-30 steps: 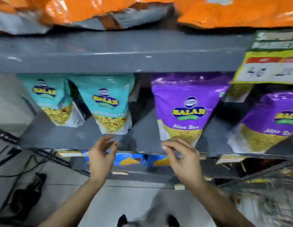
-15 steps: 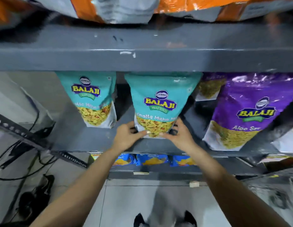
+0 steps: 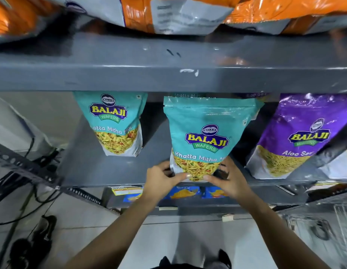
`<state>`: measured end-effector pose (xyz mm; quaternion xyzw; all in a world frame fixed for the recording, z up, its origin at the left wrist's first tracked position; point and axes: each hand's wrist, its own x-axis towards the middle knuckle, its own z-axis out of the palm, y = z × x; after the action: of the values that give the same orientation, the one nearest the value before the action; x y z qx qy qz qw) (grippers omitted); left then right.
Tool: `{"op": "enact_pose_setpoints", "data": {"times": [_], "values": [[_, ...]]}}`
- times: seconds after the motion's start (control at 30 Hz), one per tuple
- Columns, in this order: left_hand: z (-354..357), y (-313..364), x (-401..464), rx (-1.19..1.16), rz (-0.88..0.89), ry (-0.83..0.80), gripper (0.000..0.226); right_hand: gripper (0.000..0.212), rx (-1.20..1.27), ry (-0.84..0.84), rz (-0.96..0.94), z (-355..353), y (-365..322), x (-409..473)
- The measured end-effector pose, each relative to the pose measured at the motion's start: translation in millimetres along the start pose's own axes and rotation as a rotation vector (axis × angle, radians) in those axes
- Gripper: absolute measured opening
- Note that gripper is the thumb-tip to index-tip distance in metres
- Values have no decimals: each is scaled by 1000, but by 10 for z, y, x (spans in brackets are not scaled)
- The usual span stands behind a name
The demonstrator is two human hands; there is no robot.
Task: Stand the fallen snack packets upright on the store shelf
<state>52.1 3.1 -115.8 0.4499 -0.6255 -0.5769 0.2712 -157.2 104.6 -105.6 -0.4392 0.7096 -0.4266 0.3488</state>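
Both hands, left hand [image 3: 161, 178] and right hand [image 3: 228, 180], are pinching the bottom corners of the teal packet [image 3: 204, 138] at the shelf [image 3: 114, 171] front edge, its long axis rising away from the fingers.

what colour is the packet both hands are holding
Teal packet, white toward the bottom; both hands grip its base in the head view, the only one.

A retail shop aisle. Grey metal shelving [image 3: 168, 74] carries branded snack pouches in facing rows: teal packets [image 3: 203, 136] at centre and ten o'clock, purple packets [image 3: 297, 136] at three o'clock, orange bags [image 3: 266, 8] at twelve o'clock. Price labels [image 3: 127, 191] line the lower shelf edge; a wire basket [image 3: 324, 226] sits at four o'clock on the tiled floor [image 3: 87, 220].
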Motion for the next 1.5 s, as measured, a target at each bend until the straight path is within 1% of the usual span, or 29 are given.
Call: {"op": "enact_pose_setpoints", "data": {"times": [0.07, 0.1, 0.17, 0.2, 0.23, 0.27, 0.3, 0.33, 0.37, 0.43, 0.5, 0.53, 0.57, 0.6, 0.63, 0.67, 0.7, 0.73, 0.8, 0.87, 0.9, 1.03, 1.27, 1.5], "values": [[-38, 11, -17, 6, 7, -14, 37, 77, 61, 115, -72, 20, -37, -74], [-74, 8, -40, -1, 17, 0, 41, 73, 69, 210, -127, 33, -58, -135], [-201, -23, -106, -42, 19, 118, 51, 51, -15, 442, -234, 83, -92, -281], [-289, -49, -151, -75, 18, 210, 53, 41, -83, 514, -277, 129, -125, -365], [-401, -84, -189, -112, 34, 309, 47, 33, -154, 526, -340, 188, -166, -437], [-535, -127, -223, -138, 66, 409, 35, 23, -225, 498, -420, 273, -203, -480], [-690, -171, -243, -139, 105, 505, 25, 14, -263, 434, -500, 376, -239, -504], [-857, -209, -251, -124, 138, 588, 24, 10, -269, 355, -559, 507, -281, -504], [-1032, -241, -235, -112, 161, 652, 29, 11, -251, 279, -588, 661, -343, -479], [-1375, -279, -109, -107, 157, 708, 53, 11, -195, 164, -548, 1023, -537, -363], [-1690, -301, 115, -78, 72, 652, 74, 9, -152, 103, -397, 1403, -771, -166], [-1817, -293, 232, -47, 29, 595, 83, 19, -110, 73, -295, 1573, -884, -30], [-1923, -272, 333, -15, 4, 519, 91, 37, -69, 40, -193, 1713, -989, 129], [-2009, -253, 417, 0, -5, 430, 95, 61, -37, 2, -107, 1820, -1078, 304], [-2065, -220, 475, 0, -7, 336, 94, 83, -13, -38, -39, 1884, -1150, 480], [-2088, -184, 507, 16, -8, 254, 87, 98, 1, -70, 5, 1923, -1201, 640], [-2098, -160, 516, 42, -2, 202, 81, 102, 4, -104, 26, 1945, -1235, 769], [-2090, -157, 518, 59, 3, 187, 78, 96, 6, -137, 32, 1956, -1239, 864], [-2057, -184, 475, 47, 9, 232, 72, 73, -6, -169, 34, 1966, -1212, 914], [-2039, -232, 385, 35, 39, 278, 59, 64, -25, -167, 11, 1964, -1166, 834], [-2041, -269, 330, 35, 56, 287, 55, 63, -32, -170, -2, 1965, -1149, 769], [-2065, -352, 68, 37, 77, 306, 52, 57, -29, -182, -53, 2000, -1112, 512], [-2142, -509, -191, 1, 80, 293, 66, 57, -80, -185, -98, 2042, -1107, 256], [-2163, -545, -237, -1, 81, 269, 70, 56, -116, -162, -99, 2041, -1166, 134]]}}
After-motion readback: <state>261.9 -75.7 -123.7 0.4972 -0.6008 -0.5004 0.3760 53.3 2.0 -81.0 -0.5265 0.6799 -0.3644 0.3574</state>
